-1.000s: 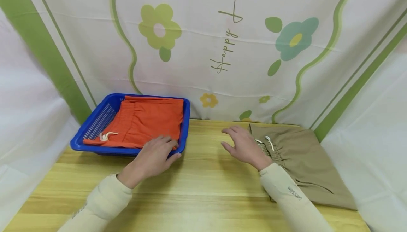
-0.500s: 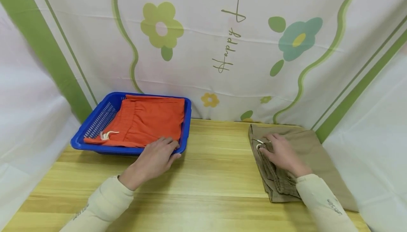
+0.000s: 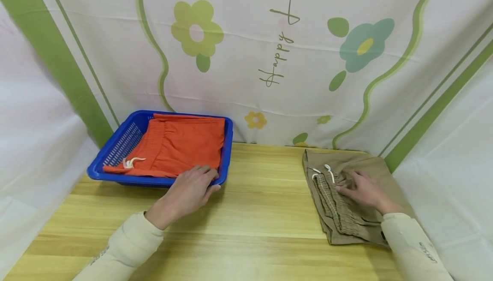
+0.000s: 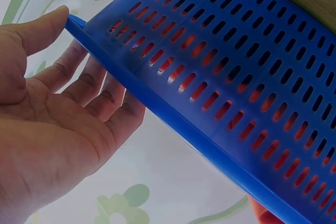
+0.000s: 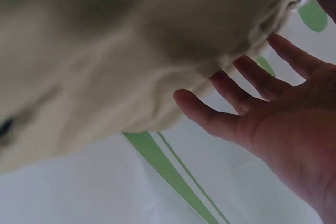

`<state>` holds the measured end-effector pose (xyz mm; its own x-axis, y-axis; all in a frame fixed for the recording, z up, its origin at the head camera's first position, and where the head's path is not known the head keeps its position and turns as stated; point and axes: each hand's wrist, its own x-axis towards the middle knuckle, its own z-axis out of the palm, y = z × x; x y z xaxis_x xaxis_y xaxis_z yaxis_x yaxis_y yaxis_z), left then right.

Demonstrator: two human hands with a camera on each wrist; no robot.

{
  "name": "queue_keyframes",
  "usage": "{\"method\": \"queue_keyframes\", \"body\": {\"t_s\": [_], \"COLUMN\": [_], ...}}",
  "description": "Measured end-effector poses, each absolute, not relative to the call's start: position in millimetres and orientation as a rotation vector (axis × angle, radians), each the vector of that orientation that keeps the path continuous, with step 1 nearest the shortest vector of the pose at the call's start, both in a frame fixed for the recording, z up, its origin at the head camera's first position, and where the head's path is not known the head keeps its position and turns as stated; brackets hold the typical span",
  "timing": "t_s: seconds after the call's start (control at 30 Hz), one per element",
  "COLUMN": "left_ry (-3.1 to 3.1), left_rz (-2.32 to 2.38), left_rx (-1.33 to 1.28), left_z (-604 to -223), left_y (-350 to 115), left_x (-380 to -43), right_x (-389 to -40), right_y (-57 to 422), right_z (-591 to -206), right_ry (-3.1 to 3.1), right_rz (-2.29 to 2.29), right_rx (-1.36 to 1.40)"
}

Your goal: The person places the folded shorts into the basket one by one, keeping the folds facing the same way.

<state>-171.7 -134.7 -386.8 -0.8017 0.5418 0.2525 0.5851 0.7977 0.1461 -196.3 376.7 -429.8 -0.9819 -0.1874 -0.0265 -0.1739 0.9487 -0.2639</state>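
Observation:
My left hand (image 3: pixel 188 191) grips the front right corner of a blue plastic basket (image 3: pixel 89 174). In the left wrist view the thumb touches the rim (image 4: pixel 173 116) and the other fingers reach over it. Folded orange drawstring pants (image 3: pixel 188 144) lie in the basket, their white cord at the left. At the right, folded khaki drawstring pants (image 3: pixel 379 167) lie on the table. My right hand (image 3: pixel 366 191) rests on their upper layer, just right of the gathered waistband and white cord ends. The right wrist view has its fingers spread and fairly straight against the khaki cloth (image 5: pixel 142 77), which is blurred.
A light wooden table (image 3: pixel 262 212) bears both the basket and the khaki pants, with bare wood between them. A white curtain (image 3: pixel 239 58) printed with flowers and lettering rises directly behind. White cloth also hangs close along the left and right sides.
My right hand has moved right, from beside the khaki pants onto them and then past their waistband, which now shows more. The left hand stays at the basket's rim.

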Motion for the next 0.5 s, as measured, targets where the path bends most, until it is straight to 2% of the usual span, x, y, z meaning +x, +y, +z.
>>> {"method": "queue_keyframes", "body": {"t_s": [0.27, 0.5], "left_ry": [-2.792, -2.794], "left_rz": [-0.333, -0.345], "left_rx": [-0.881, -0.871], "left_z": [-387, -388], "left_y": [-134, -134], "left_x": [-172, -171], "right_x": [-201, -203], "right_y": [376, 352], "right_z": [-442, -442], "right_ry": [2.998, 2.977], "right_rz": [-0.418, -0.392], "right_rx": [-0.368, -0.426]}}
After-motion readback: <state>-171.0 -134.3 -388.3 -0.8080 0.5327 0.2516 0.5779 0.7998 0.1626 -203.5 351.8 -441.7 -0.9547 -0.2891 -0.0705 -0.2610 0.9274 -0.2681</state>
